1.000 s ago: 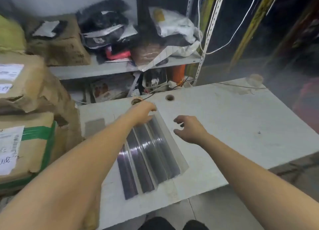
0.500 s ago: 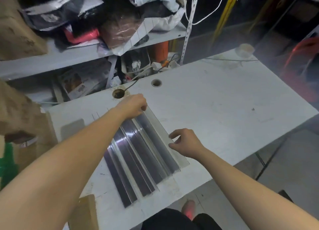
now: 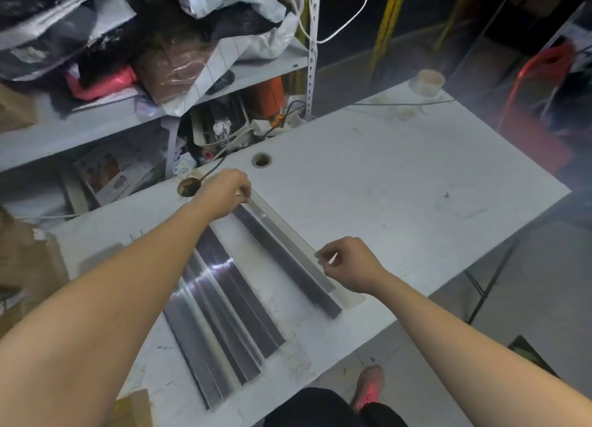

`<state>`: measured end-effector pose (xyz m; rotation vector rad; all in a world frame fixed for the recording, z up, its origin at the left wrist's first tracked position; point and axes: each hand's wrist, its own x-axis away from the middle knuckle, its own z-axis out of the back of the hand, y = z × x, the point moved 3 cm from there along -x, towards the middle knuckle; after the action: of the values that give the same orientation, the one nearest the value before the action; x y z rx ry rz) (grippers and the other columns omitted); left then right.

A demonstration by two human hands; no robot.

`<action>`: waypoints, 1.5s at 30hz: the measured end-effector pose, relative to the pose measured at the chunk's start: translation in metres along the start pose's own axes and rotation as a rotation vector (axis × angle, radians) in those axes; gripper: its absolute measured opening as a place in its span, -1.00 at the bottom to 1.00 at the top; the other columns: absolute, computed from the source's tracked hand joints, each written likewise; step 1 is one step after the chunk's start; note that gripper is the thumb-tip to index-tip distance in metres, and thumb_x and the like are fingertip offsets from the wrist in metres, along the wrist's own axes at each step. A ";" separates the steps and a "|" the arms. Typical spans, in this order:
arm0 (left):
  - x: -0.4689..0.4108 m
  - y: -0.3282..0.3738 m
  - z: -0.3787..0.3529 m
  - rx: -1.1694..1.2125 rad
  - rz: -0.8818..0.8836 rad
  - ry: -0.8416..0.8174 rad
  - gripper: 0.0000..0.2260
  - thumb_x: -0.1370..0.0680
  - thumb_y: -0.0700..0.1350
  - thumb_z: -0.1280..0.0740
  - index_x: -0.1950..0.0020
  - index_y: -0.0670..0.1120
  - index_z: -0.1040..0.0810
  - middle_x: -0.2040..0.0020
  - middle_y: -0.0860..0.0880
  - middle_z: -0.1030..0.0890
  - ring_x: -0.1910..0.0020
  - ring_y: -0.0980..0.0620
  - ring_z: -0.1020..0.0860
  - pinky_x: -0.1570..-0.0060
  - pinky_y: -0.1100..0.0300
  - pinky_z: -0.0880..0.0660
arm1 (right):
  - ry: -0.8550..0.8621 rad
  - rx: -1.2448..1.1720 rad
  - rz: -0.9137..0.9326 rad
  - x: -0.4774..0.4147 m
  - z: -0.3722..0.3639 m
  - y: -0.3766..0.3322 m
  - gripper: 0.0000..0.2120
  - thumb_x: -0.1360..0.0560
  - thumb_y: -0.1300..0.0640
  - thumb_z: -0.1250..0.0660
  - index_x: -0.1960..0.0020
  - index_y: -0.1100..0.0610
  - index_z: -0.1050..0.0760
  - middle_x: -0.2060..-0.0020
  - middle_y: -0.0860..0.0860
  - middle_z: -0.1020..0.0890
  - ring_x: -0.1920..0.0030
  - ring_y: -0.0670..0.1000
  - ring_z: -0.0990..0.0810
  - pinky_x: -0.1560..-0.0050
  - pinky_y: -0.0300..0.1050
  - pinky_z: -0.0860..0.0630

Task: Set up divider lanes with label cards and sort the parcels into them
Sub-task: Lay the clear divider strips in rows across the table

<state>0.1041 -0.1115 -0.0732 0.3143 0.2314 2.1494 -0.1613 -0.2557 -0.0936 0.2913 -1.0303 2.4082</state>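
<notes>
Divider strip (image 3: 277, 245), pinched at its far end by the left hand (image 3: 224, 191) and nearer by the right hand (image 3: 350, 264), apart from stacked dividers (image 3: 221, 317) on scuffed white table (image 3: 400, 176); cluttered shelf (image 3: 80, 128) behind.

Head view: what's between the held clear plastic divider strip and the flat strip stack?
Only bare white tabletop separates the clear divider strip from the stack; head view.

One wide-angle camera, worn on the head, looks forward and steeply down from close above the pale grey flat bench (image 3: 400, 186). The long clear plastic divider strip (image 3: 282, 250) sits mid-frame, the cluttered grey metal shelf (image 3: 64, 128) at 11 o'clock, grey floor (image 3: 528, 298) at 4 o'clock.
</notes>
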 end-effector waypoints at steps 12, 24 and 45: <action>-0.088 0.148 0.005 -0.001 0.011 0.113 -0.94 -0.48 -0.22 -0.48 0.08 -0.13 -0.65 0.05 -0.04 -0.60 0.03 -0.05 -0.53 -0.02 0.08 -0.47 | 0.025 0.029 0.038 0.028 0.124 0.133 -0.81 -0.50 0.12 -0.35 -0.05 -0.03 -0.68 0.12 -0.20 -0.68 0.23 -0.18 -0.60 0.13 -0.24 -0.52; -0.196 0.280 -0.020 0.041 -0.006 0.151 -0.93 -0.50 -0.20 -0.47 0.05 -0.12 -0.63 0.04 -0.06 -0.57 0.02 -0.05 -0.51 -0.03 0.11 -0.49 | 0.098 0.043 -0.040 0.054 0.223 0.250 -0.81 -0.53 0.03 -0.29 -0.01 -0.15 -0.66 0.16 -0.29 -0.64 0.20 -0.20 -0.59 0.16 -0.21 -0.48; -0.432 0.331 -0.043 0.122 -0.226 0.053 -0.93 -0.45 -0.25 -0.51 0.12 -0.19 -0.66 0.09 -0.07 -0.60 0.00 -0.08 -0.52 -0.05 0.07 -0.45 | 0.218 0.009 -0.256 -0.040 0.315 0.302 -0.78 -0.58 0.05 -0.27 -0.14 -0.13 -0.63 0.12 -0.33 -0.57 0.11 -0.21 -0.61 0.08 -0.17 -0.54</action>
<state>0.0679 -0.6561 -0.0794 0.2867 0.4106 1.9261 -0.2856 -0.6762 -0.0775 0.1488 -0.8314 2.1592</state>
